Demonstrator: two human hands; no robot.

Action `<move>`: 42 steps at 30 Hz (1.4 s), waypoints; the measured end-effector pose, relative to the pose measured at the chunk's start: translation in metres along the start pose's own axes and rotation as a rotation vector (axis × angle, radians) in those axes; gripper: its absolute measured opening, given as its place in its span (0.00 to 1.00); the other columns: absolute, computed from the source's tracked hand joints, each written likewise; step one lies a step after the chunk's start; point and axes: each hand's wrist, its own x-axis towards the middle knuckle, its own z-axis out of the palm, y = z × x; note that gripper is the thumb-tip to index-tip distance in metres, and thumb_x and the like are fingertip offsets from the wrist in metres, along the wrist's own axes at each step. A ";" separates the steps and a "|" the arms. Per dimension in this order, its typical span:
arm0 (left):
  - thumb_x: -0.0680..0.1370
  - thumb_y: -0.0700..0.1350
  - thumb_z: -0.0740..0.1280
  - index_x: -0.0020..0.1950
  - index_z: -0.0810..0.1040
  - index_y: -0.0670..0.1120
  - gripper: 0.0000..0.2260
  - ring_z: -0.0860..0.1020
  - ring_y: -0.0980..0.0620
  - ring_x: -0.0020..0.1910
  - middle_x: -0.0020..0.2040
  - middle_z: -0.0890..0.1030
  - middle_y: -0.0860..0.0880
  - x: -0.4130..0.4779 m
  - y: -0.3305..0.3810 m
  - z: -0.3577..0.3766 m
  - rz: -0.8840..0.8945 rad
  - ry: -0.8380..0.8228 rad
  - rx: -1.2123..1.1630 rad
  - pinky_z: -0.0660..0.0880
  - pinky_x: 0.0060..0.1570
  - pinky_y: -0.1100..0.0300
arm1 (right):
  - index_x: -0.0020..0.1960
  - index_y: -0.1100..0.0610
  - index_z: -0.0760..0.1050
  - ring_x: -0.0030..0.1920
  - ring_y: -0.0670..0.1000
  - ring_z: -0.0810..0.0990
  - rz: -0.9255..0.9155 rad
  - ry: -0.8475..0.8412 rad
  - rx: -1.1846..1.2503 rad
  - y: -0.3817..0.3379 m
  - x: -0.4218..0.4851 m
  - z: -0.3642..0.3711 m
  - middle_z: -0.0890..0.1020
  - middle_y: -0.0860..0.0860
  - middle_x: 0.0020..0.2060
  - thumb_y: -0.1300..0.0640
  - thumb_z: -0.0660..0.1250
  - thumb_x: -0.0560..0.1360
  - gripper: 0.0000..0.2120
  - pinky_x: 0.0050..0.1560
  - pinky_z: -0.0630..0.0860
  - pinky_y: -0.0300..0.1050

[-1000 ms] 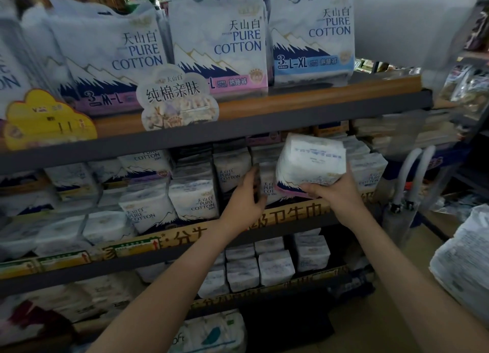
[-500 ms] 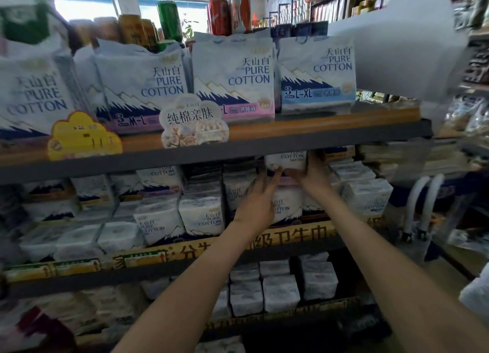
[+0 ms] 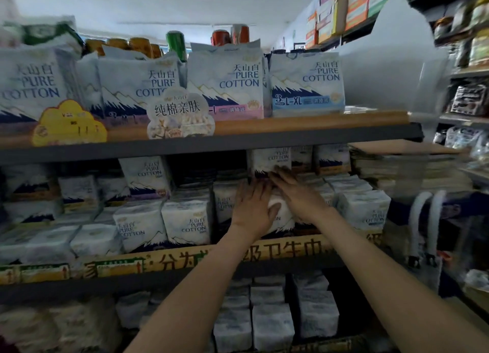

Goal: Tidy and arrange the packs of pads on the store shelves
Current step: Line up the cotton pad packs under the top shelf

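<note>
Packs of pads [image 3: 185,225] marked PURE COTTON stand in rows on the middle shelf [image 3: 169,262], and both hands are pressed to the stack right of centre. One small pack [image 3: 270,159] now sits at the top of that stack, upright, just under the grey edge of the upper shelf [image 3: 291,141]. A second ago the right hand [image 3: 299,196] held this pack out in front of the shelf; half a second ago both hands were pushing it up into the gap. The right hand no longer grips it: the fingers are straight and somewhat blurred, and their tips touch the pack's lower edge. The left hand [image 3: 252,207] has dropped lower and lies flat, fingers straight and slightly spread, against the front of the white pack below [image 3: 283,220], thumb resting across it. Neither hand holds anything. The view has tilted upward since then, so the ceiling shows above the large packs [image 3: 307,85] on the upper shelf. A cloud-shaped tag [image 3: 181,114] and a yellow tag [image 3: 68,125] hang on that shelf's front as before, and more packs [image 3: 272,323] fill the lower shelf
</note>
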 end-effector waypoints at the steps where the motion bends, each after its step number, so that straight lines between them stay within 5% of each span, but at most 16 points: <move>1: 0.81 0.61 0.44 0.78 0.49 0.46 0.30 0.46 0.48 0.77 0.78 0.51 0.47 0.000 -0.001 0.001 -0.013 -0.010 -0.012 0.37 0.73 0.49 | 0.77 0.55 0.49 0.76 0.51 0.45 0.002 -0.037 0.014 0.002 0.001 0.000 0.48 0.51 0.76 0.58 0.50 0.83 0.24 0.71 0.45 0.40; 5: 0.81 0.61 0.46 0.78 0.51 0.45 0.30 0.48 0.47 0.77 0.78 0.53 0.46 -0.005 -0.006 -0.008 -0.040 -0.019 0.012 0.42 0.73 0.47 | 0.77 0.52 0.49 0.76 0.48 0.44 0.017 -0.067 -0.005 -0.001 0.006 -0.001 0.47 0.48 0.76 0.56 0.50 0.83 0.24 0.75 0.46 0.49; 8: 0.78 0.56 0.50 0.72 0.66 0.41 0.28 0.62 0.44 0.73 0.72 0.67 0.41 -0.034 -0.016 -0.018 0.021 0.206 -0.005 0.53 0.73 0.46 | 0.70 0.62 0.66 0.71 0.57 0.62 0.003 0.256 -0.038 -0.033 -0.001 0.003 0.67 0.59 0.70 0.65 0.63 0.74 0.24 0.69 0.61 0.60; 11: 0.75 0.48 0.59 0.69 0.70 0.41 0.23 0.65 0.43 0.71 0.71 0.69 0.40 -0.082 -0.055 -0.017 0.019 0.442 -0.032 0.58 0.72 0.45 | 0.64 0.64 0.70 0.62 0.57 0.67 -0.021 0.457 0.155 -0.103 -0.003 0.014 0.74 0.61 0.60 0.64 0.61 0.71 0.21 0.66 0.63 0.52; 16: 0.75 0.50 0.62 0.72 0.66 0.43 0.26 0.59 0.40 0.72 0.72 0.65 0.37 -0.138 -0.149 -0.024 -0.280 0.449 0.082 0.57 0.70 0.40 | 0.73 0.58 0.59 0.70 0.55 0.62 0.157 0.221 0.667 -0.211 0.048 0.025 0.65 0.56 0.70 0.59 0.65 0.76 0.28 0.68 0.60 0.44; 19: 0.76 0.56 0.57 0.75 0.62 0.46 0.29 0.56 0.40 0.73 0.74 0.62 0.37 -0.147 -0.187 -0.026 -0.328 0.385 0.124 0.53 0.70 0.37 | 0.75 0.57 0.55 0.69 0.55 0.67 0.257 0.120 0.648 -0.228 0.097 0.024 0.66 0.55 0.71 0.51 0.67 0.75 0.34 0.63 0.66 0.44; 24: 0.76 0.67 0.54 0.77 0.57 0.50 0.35 0.54 0.39 0.75 0.77 0.56 0.39 -0.142 -0.212 -0.020 -0.347 0.275 0.119 0.41 0.70 0.39 | 0.73 0.57 0.59 0.62 0.55 0.73 0.378 -0.191 0.742 -0.224 0.147 0.032 0.72 0.55 0.65 0.50 0.73 0.70 0.38 0.55 0.72 0.44; 28: 0.75 0.71 0.49 0.78 0.39 0.52 0.39 0.40 0.43 0.76 0.78 0.41 0.42 -0.136 -0.214 -0.018 -0.366 0.174 0.047 0.34 0.70 0.39 | 0.69 0.55 0.67 0.61 0.51 0.75 0.382 -0.161 1.069 -0.236 0.155 0.043 0.76 0.51 0.61 0.50 0.79 0.61 0.40 0.61 0.73 0.47; 31: 0.73 0.72 0.52 0.77 0.37 0.51 0.43 0.44 0.42 0.77 0.78 0.45 0.41 -0.137 -0.216 -0.014 -0.361 0.273 -0.021 0.38 0.71 0.38 | 0.66 0.53 0.71 0.60 0.50 0.76 0.381 -0.113 1.014 -0.242 0.154 0.049 0.78 0.50 0.59 0.51 0.80 0.61 0.37 0.58 0.73 0.44; 36: 0.68 0.72 0.58 0.77 0.37 0.47 0.51 0.50 0.36 0.75 0.75 0.52 0.32 -0.140 -0.220 -0.006 -0.348 0.594 -0.144 0.49 0.68 0.32 | 0.70 0.56 0.65 0.66 0.55 0.68 0.092 0.113 0.637 -0.249 0.137 0.051 0.70 0.55 0.66 0.59 0.78 0.63 0.39 0.63 0.67 0.46; 39: 0.73 0.68 0.62 0.76 0.35 0.48 0.48 0.49 0.32 0.74 0.74 0.50 0.32 -0.148 -0.225 0.008 -0.240 0.779 -0.223 0.52 0.68 0.30 | 0.66 0.57 0.69 0.61 0.58 0.70 -0.087 0.270 0.512 -0.253 0.117 0.048 0.73 0.57 0.61 0.63 0.75 0.67 0.30 0.54 0.62 0.38; 42: 0.78 0.60 0.62 0.76 0.34 0.51 0.41 0.55 0.29 0.71 0.70 0.54 0.31 -0.158 -0.229 0.016 -0.036 0.856 -0.267 0.64 0.58 0.27 | 0.66 0.56 0.68 0.63 0.58 0.68 -0.220 0.464 0.448 -0.252 0.091 0.042 0.73 0.58 0.62 0.64 0.75 0.67 0.30 0.63 0.60 0.38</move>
